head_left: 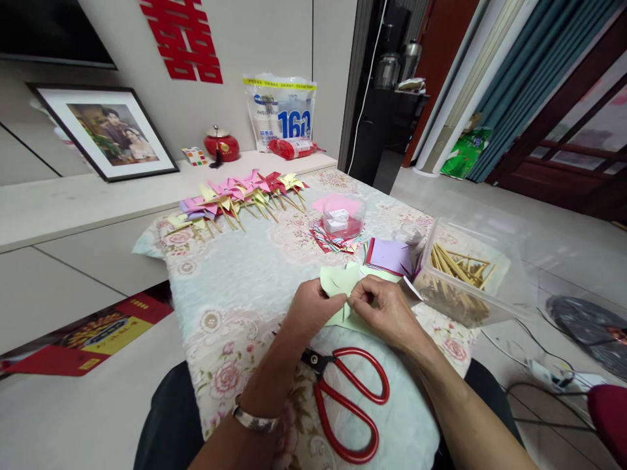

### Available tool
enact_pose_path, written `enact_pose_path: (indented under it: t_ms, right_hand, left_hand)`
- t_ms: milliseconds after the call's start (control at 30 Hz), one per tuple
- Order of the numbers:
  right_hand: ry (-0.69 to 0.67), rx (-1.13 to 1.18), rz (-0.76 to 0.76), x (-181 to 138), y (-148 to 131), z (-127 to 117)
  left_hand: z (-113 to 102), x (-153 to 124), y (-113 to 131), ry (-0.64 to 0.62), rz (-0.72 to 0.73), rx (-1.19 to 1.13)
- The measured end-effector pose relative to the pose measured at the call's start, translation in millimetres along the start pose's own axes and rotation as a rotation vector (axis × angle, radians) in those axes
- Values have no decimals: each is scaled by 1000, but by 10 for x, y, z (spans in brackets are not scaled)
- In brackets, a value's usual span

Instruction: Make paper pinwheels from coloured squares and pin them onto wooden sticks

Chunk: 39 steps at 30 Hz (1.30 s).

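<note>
Between my two hands is a piece of pale green paper with slits cut in it, held just over the table. My left hand grips its left side, thumb on top. On the right, my right hand pinches the paper near its middle; whether something small sits in that pinch I cannot make out. More green paper shows beneath the hands. Large red-handled scissors lie just below them, blades partly hidden by my left wrist. A stack of purple paper is beyond my right hand.
Finished paper pinwheels on sticks lie at the table's far left. A clear tub of wooden sticks stands at the right edge. A round clear container rests on patterned paper squares.
</note>
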State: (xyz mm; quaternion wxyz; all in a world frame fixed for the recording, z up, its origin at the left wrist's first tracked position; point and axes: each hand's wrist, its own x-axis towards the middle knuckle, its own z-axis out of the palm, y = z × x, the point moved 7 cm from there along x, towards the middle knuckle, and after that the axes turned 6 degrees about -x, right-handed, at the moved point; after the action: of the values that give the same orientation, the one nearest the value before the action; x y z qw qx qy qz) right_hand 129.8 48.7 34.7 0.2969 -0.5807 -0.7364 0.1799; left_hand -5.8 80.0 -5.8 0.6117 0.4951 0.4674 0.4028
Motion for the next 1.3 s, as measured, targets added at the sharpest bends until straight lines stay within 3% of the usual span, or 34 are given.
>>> enact_pose_path:
  t_ms: [300,367,467,533,600,700,800,1033,1300]
  right_hand:
    - [-27,83,30,-12,-6,-25]
    - [38,135,24,-17,-9,-121]
    - [242,198,-29,-33,-6,-352]
    - [282,233,-65,-37,5,-428]
    - [200,296,-65,-25,30,-399]
    - [-25,402,-16,-24,54,-247]
    - [-171,378,37,-50,53,-128]
    - [-201,284,68,-77,9,-72]
    - [-136,106,-24,-65,-51,-82]
  left_hand:
    - [20,-23,-26,-58,-63,-130]
    - [16,-22,-37,-97,-76,-173]
    - [28,-35,-48,-199,-106,-235]
    - [34,-55,-69,-260,-142,-223]
    - [46,-82,-100,-319,-182,-178]
    - [83,-121,-111,-408,-195,-133]
    - [111,-138,-89,-458,-175,-109]
    - [133,-129,-136,-499,-170,-74]
    - [128,-92,-196,-480,-153,-30]
